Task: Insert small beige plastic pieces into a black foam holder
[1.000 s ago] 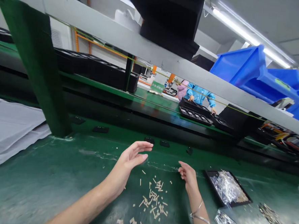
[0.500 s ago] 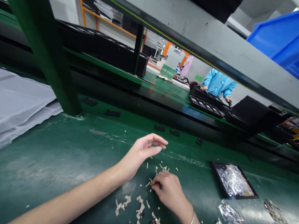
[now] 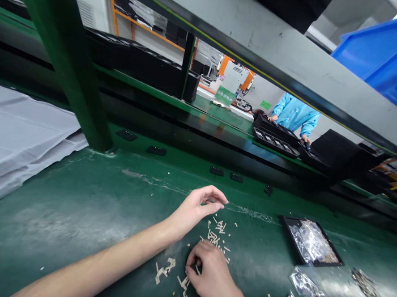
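My left hand hovers over the green table, its fingers stretched and gently curved, the thumb a little apart from them; I see nothing held. Nearer to me, my right hand is low among the small pieces, thumb and index finger closed together. Whatever is between those fingertips is too small to make out. Short pale strips lie scattered between the two hands. A denser heap of pale and dark pieces is partly hidden under my right hand, with another small cluster to its left.
On the right are a black tray with clear bags, more bags of parts and loose metal parts. Small black plates line the back. A green post stands left by white cloth. Beyond, a person in blue works.
My right hand has moved toward me and left, over the heap, uncovering more strips behind it. My left hand's thumb and fingers have come closer together. The view has shifted slightly.
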The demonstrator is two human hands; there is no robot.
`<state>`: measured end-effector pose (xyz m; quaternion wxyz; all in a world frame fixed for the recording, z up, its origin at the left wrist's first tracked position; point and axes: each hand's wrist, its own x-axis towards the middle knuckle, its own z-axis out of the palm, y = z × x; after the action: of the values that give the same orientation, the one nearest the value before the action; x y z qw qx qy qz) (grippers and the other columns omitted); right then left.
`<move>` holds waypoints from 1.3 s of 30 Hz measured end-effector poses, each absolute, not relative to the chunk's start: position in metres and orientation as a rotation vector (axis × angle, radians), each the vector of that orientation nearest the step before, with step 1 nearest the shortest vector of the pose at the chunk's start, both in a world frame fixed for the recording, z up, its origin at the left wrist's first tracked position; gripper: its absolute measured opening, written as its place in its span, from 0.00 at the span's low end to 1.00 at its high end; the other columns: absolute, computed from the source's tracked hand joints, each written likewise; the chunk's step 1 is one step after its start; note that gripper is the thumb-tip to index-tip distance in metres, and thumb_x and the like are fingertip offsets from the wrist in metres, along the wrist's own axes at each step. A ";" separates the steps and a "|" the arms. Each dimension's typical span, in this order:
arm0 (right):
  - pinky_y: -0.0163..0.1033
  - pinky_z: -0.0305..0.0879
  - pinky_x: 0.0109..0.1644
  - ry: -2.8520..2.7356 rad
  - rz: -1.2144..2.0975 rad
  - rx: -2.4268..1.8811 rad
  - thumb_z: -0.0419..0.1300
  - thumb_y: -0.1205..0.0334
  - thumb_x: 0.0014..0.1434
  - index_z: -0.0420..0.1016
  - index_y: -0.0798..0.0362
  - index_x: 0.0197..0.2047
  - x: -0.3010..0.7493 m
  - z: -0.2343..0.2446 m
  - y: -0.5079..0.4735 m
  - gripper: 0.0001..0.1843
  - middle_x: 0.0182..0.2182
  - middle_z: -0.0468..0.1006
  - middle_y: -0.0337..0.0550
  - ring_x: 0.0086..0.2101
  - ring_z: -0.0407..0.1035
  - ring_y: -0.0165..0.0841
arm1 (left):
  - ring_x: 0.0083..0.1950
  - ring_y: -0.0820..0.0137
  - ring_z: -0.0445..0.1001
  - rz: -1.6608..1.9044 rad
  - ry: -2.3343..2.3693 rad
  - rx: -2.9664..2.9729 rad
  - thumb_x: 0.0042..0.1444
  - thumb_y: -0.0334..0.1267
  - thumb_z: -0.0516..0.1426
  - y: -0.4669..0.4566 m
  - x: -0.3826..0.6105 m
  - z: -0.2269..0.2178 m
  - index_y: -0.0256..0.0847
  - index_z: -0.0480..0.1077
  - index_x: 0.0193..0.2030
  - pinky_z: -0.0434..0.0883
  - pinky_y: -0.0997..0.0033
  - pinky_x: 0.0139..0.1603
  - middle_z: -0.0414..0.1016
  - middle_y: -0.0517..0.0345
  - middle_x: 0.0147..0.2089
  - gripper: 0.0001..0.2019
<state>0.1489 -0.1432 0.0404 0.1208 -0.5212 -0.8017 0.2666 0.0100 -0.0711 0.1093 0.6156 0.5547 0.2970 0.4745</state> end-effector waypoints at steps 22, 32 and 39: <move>0.32 0.62 0.27 -1.397 0.952 -1.441 0.59 0.67 0.51 0.70 0.54 0.35 0.185 0.033 -0.141 0.06 0.26 0.73 0.40 0.26 0.67 0.30 | 0.28 0.73 0.64 0.802 0.886 1.827 0.61 0.37 0.46 -0.117 0.033 0.017 0.39 0.63 0.30 0.60 0.76 0.30 0.65 0.61 0.26 0.11; 0.35 0.62 0.26 -1.658 0.634 -1.371 0.58 0.67 0.55 0.76 0.52 0.29 0.185 0.042 -0.148 0.06 0.26 0.75 0.43 0.29 0.67 0.33 | 0.34 0.70 0.67 0.888 0.808 1.910 0.61 0.31 0.46 -0.121 0.030 0.016 0.38 0.66 0.37 0.64 0.72 0.36 0.69 0.54 0.32 0.09; 0.35 0.62 0.28 -1.710 0.674 -1.409 0.56 0.69 0.54 0.74 0.53 0.26 0.187 0.047 -0.145 0.08 0.25 0.74 0.41 0.26 0.65 0.31 | 0.31 0.68 0.65 0.851 0.738 2.159 0.60 0.29 0.45 -0.117 0.026 0.012 0.37 0.68 0.35 0.62 0.70 0.31 0.67 0.52 0.28 0.11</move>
<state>0.1874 -0.1448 0.0467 0.4010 -0.5572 -0.6765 0.2667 0.0261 -0.1170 0.0124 0.3458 0.8320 0.2842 0.3279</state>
